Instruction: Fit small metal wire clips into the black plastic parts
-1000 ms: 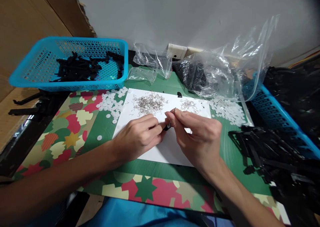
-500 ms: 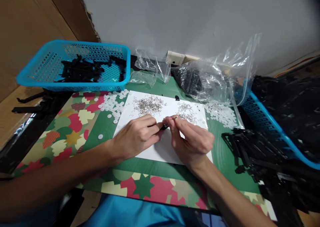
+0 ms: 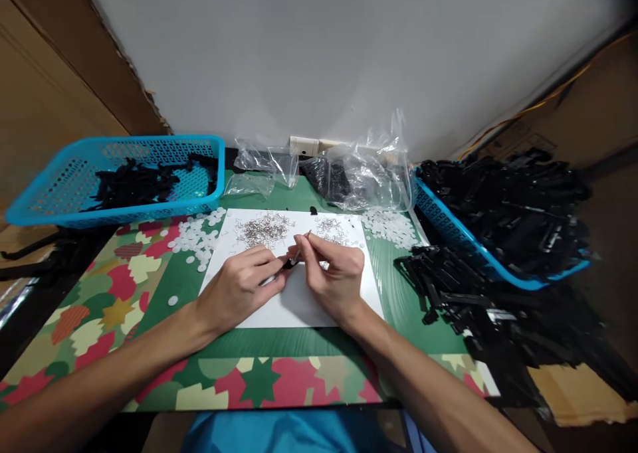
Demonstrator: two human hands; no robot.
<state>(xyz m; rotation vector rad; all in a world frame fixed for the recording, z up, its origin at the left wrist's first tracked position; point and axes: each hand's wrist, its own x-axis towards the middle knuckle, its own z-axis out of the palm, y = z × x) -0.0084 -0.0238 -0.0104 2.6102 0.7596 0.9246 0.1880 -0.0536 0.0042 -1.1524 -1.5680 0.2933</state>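
Dim corners, soft shadows on paper

Workshop (black parts; baskets)

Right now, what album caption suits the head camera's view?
Left hand and right hand meet at a small black piece above white paper scattered with tiny bent wires.

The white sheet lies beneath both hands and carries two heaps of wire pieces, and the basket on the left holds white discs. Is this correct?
Not entirely: in the head view, the left basket holds black parts. The white sheet does lie beneath the left hand and right hand, carrying two heaps of wire pieces.
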